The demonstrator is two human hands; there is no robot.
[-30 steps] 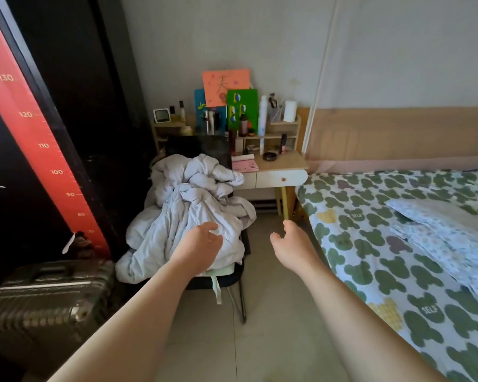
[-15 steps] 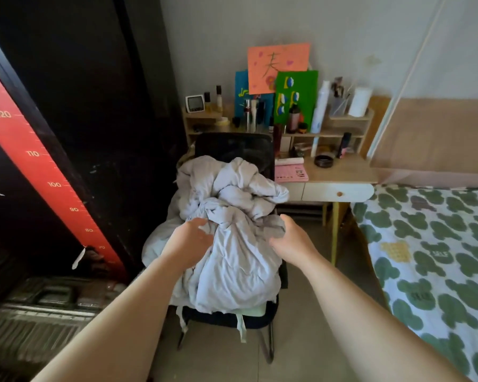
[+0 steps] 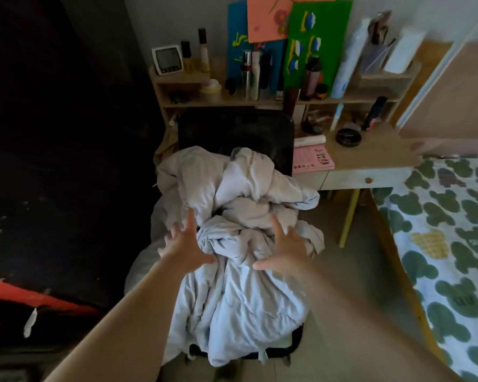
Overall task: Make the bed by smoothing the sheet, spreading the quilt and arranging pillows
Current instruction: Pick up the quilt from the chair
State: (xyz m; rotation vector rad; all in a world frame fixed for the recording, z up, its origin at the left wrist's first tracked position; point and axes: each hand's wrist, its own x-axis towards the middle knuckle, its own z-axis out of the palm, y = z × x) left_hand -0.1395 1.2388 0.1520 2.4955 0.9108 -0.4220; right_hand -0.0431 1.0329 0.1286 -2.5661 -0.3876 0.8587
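A crumpled pale blue-grey quilt (image 3: 240,285) is heaped on a black mesh chair (image 3: 235,130). My left hand (image 3: 184,244) is spread, fingers straight, over the left side of the heap. My right hand (image 3: 284,248) is spread the same way over its right side. Both palms face the quilt; whether they touch it I cannot tell. The bed (image 3: 450,244), in a white sheet with green bear shapes, lies at the right edge. No pillow is in view.
A small wooden desk (image 3: 370,158) with a shelf of bottles, a clock and coloured cards stands behind the chair, touching the bed's corner. A dark wardrobe (image 3: 53,133) fills the left. Bare tiled floor (image 3: 356,271) lies between chair and bed.
I have moved closer to the chair and the view has tilted down. Both hands, curled on the quilt half a second ago, are now spread with straight fingers.
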